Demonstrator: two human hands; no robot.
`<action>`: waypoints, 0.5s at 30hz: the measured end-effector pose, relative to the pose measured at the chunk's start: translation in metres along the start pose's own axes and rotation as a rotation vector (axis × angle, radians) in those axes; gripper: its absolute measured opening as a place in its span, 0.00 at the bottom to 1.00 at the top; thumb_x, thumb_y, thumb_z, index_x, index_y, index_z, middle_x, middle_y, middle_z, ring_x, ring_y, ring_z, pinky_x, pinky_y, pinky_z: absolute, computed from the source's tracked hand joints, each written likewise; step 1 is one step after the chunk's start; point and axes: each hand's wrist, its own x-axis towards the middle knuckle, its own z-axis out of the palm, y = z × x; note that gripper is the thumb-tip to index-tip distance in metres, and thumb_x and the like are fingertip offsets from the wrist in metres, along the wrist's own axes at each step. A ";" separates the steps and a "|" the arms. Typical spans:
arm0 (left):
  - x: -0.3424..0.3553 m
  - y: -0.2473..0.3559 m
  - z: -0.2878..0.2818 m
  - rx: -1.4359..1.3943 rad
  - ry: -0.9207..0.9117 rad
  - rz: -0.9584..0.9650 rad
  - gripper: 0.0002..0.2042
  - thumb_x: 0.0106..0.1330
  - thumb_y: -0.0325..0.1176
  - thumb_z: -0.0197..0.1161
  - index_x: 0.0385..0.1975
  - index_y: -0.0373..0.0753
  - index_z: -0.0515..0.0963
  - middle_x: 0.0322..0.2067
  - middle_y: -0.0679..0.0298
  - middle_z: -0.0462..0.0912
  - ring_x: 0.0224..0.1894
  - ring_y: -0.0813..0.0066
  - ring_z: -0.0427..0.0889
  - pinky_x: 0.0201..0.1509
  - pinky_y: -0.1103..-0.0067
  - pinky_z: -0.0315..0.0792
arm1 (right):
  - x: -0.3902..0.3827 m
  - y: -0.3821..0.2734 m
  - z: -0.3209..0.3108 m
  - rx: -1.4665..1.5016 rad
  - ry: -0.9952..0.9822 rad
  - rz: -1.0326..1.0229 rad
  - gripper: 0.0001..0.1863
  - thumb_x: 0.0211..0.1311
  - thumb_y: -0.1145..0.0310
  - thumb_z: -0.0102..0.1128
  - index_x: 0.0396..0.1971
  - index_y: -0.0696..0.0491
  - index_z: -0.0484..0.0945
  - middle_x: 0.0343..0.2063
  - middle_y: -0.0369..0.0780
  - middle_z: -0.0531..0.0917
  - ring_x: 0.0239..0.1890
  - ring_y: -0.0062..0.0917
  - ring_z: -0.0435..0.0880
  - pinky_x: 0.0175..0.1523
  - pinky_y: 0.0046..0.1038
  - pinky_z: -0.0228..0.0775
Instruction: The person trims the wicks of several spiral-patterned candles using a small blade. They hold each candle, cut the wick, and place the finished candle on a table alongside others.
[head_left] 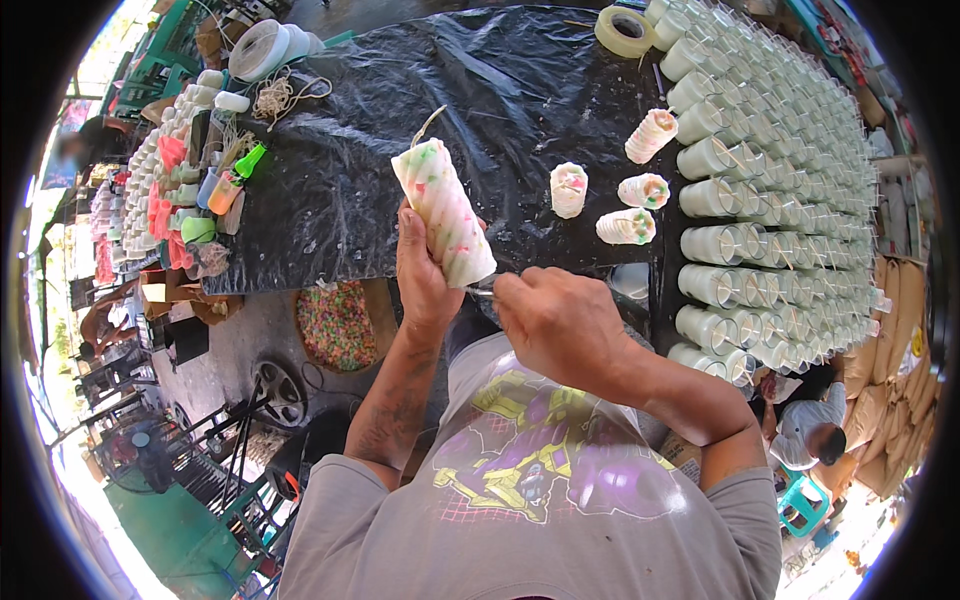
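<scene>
My left hand [424,265] is wrapped round a white pillar candle [443,212] with twisted grooves and pink, green and yellow flecks. The candle is tilted, and its wick sticks out at the upper end. Close to the candle's lower end, my right hand [560,318] is closed on a thin metal tool [482,292]. Only a short piece of the tool shows, so I cannot tell its kind or whether its tip touches the wax. Shorter twisted candles [569,190] of similar colours, several in all, are on the black plastic sheet [340,220] beyond my right hand.
Rows of glasses filled with pale wax [712,242] line the table's right side. A tape roll [624,32] lies at the far edge. On the left are a green-topped bottle [236,180], tangled string [282,97] and white candles. A box of coloured bits [337,322] stands below the table edge.
</scene>
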 end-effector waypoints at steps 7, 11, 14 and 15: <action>0.000 0.005 0.006 0.130 0.039 0.037 0.34 0.86 0.62 0.38 0.66 0.34 0.73 0.47 0.51 0.85 0.46 0.60 0.87 0.53 0.65 0.82 | 0.022 0.017 -0.001 -0.051 0.181 0.038 0.06 0.65 0.71 0.67 0.30 0.51 0.77 0.23 0.42 0.80 0.27 0.41 0.85 0.31 0.43 0.77; 0.003 0.001 -0.003 0.026 -0.021 -0.012 0.35 0.87 0.62 0.35 0.66 0.33 0.73 0.45 0.51 0.85 0.45 0.62 0.87 0.51 0.67 0.82 | 0.001 0.002 0.004 -0.030 0.039 -0.025 0.06 0.63 0.71 0.67 0.29 0.51 0.78 0.23 0.41 0.81 0.27 0.39 0.86 0.31 0.42 0.78; 0.000 0.006 0.001 0.105 -0.015 -0.020 0.36 0.87 0.62 0.33 0.66 0.33 0.73 0.44 0.51 0.86 0.44 0.62 0.86 0.50 0.67 0.82 | 0.009 0.012 -0.002 -0.002 0.142 0.011 0.05 0.65 0.70 0.65 0.31 0.52 0.78 0.24 0.42 0.82 0.27 0.41 0.87 0.31 0.43 0.79; 0.000 0.008 0.000 0.106 -0.032 -0.024 0.36 0.87 0.62 0.33 0.67 0.33 0.73 0.44 0.51 0.86 0.44 0.62 0.86 0.50 0.67 0.82 | 0.015 0.016 -0.008 0.012 0.177 0.039 0.05 0.67 0.70 0.65 0.31 0.52 0.78 0.25 0.43 0.83 0.28 0.43 0.87 0.32 0.45 0.78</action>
